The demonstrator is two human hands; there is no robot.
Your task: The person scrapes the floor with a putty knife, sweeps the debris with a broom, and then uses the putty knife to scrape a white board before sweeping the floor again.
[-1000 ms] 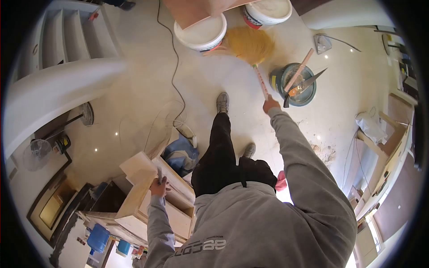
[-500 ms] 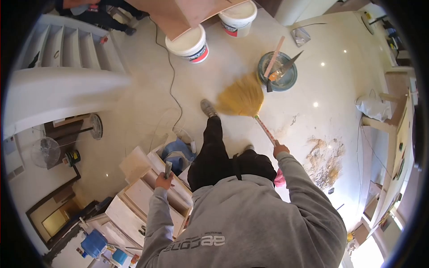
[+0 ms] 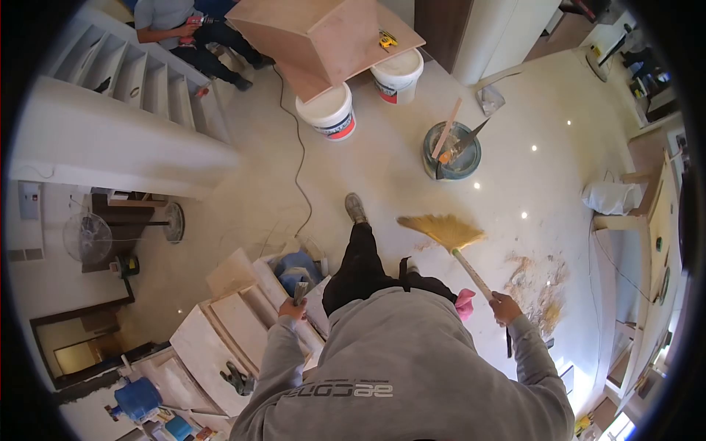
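Observation:
My right hand (image 3: 505, 309) is wrapped round the pale handle of a soft broom (image 3: 443, 232). Its yellow bristles fan out over the floor ahead of my feet. Between that hand and the long bench lies a patch of brown dust and debris (image 3: 543, 283). In my left hand (image 3: 292, 309) is a small flat grey tool (image 3: 300, 292), held upright; its exact kind is hard to make out. That hand is above the wooden cabinet pieces (image 3: 254, 316), beside a blue bundle (image 3: 298, 270). A pink cloth (image 3: 465, 303) hangs at my right hip.
Ahead stands a basin (image 3: 465, 165) holding a saw and a wood strip. Two white buckets (image 3: 327, 114) support a wooden box (image 3: 309, 37). A cable (image 3: 300, 162) crosses the floor. Another person (image 3: 187, 37) with a red drill sits by the shelving. A wooden bench (image 3: 654, 242) is at right.
The broom has swung to the right and nearer me, away from the basin, with my right hand moving right. My view has shifted; the left hand still holds the flat tool.

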